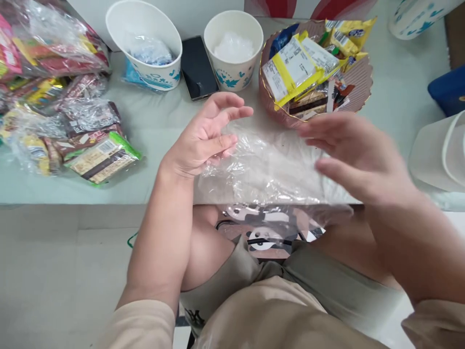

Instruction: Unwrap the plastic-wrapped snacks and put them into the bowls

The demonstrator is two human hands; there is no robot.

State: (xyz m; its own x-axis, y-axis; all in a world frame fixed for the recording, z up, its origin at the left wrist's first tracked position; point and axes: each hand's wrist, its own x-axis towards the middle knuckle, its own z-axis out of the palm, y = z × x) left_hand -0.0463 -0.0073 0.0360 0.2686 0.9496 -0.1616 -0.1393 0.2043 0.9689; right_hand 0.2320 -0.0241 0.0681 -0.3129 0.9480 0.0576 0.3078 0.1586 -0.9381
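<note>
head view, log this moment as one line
left hand: at clear plastic bag, grip unclear | right hand: open, blurred, near bag | bag: overhangs table | pink ribbed bowl: holds packaged snacks

Clear plastic bag (269, 169): thin, wrinkled, glossy, loosely flattened
Near end: drooping past the desk (152, 121) edge
Bag's place: between left grip (210, 133) and right grip (358, 155)

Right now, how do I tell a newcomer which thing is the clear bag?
Start at the pale green table and come to its near edge, in front of the pink bowl. The clear bag spreads there between the left hand and right hand, partly over the edge. Unlike the colourful wrapped snacks at left, it is see-through, with no print visible.
</note>
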